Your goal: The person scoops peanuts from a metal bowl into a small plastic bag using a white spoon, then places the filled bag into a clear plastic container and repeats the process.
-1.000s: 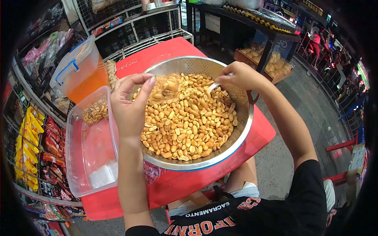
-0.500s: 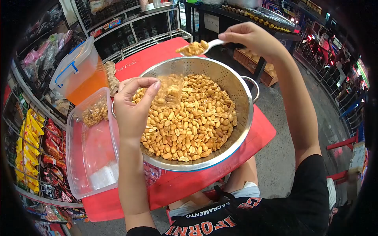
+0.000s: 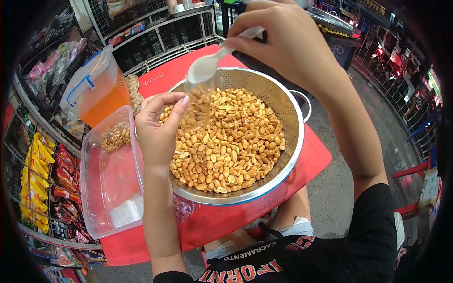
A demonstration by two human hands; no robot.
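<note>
At the filmy bag slants an oval-bowled spoon.

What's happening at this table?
The person's left hand pinches a small clear bag, partly filled with peanuts, above a metal colander holding many more. The right hand grips a white spoon, its bowl at the bag's mouth; no nuts show on it. A clear plastic tub with some peanuts sits to the left.

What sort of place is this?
Probably a small snack stall or shop: a column of yellow packets is displayed at the left, and a perforated metal colander full of peanuts stands on a red Coca-Cola table.
</note>
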